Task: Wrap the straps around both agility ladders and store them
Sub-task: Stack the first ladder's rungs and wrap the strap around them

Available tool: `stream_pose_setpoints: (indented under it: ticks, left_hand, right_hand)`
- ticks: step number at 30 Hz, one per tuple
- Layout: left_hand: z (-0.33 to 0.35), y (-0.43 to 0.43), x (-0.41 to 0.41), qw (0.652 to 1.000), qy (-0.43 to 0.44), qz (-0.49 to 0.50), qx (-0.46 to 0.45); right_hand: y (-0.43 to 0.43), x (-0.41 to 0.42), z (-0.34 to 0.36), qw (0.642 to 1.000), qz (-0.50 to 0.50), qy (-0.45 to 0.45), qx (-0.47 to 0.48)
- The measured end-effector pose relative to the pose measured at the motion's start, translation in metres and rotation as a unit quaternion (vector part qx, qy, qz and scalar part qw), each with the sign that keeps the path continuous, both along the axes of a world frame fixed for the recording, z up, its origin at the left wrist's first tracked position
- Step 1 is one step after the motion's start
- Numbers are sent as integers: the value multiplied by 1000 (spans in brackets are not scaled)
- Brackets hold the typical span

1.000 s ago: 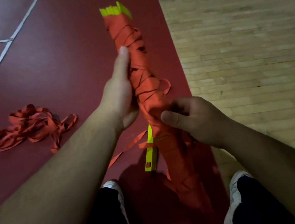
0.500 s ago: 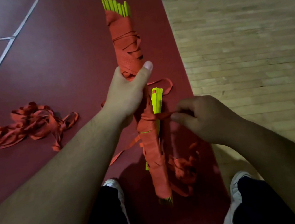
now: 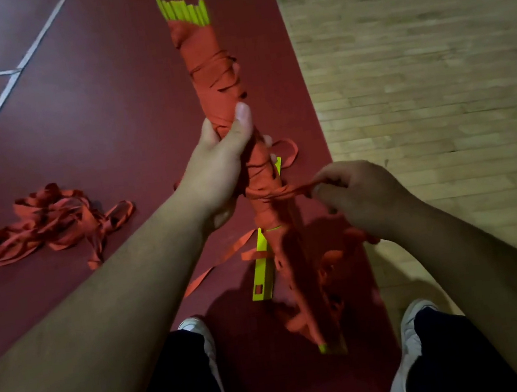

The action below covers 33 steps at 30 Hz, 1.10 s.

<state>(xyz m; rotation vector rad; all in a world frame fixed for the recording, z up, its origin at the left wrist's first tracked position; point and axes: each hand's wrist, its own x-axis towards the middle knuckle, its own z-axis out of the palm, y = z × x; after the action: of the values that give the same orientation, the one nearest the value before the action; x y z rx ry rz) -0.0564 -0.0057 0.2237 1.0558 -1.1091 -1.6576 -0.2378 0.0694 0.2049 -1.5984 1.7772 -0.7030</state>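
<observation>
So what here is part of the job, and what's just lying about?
Job: wrapped ladder bundle in left hand; strap end pinched by right hand; loose yellow rung; strap pile, probably the second ladder's.
Not: red floor; wooden floor.

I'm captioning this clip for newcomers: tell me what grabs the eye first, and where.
A long bundle of neon-yellow plastic ladder rungs wound in orange fabric strap runs up the centre, gripped mid-length by the left hand. The right hand pinches a strap stretched sideways from it. A loose heap of orange strap lies on the dark red mat at left.
</observation>
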Motion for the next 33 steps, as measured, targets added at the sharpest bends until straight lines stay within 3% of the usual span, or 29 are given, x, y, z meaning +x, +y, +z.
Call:
stream_pose_setpoints:
  ticks: [5, 8, 12, 19, 21, 23, 25, 30, 33]
  left_hand:
    - [13, 1, 2, 988, 133, 18, 78]
    - [17, 2, 3, 981, 159, 14, 110]
    - [14, 4, 3, 979, 165, 11, 119]
    - [7, 22, 0, 986, 135, -88, 46]
    - [5, 23, -5, 991, 124, -47, 28]
    - [4, 18, -5, 997, 77, 3, -8]
    - [1, 9, -1, 999, 11, 33, -41]
    - [-3, 0, 13, 990, -123, -26, -56]
    - [-2, 2, 15, 995, -79, -65, -22]
  right_hand:
    - [4, 3, -2, 969, 43, -228, 87]
    - [6, 9, -2, 978, 100, -164, 79]
    - [12, 20, -5, 956, 155, -236, 76]
    - [12, 13, -1, 915, 91, -389, 62]
    - [9, 12, 0, 949, 85, -301, 41]
    - [5, 7, 4, 993, 69, -97, -11]
    - [3, 0, 7, 996, 61, 53, -35]
    - [3, -3, 12, 992, 57, 25, -108]
    - [0, -7, 15, 991, 60, 38, -112]
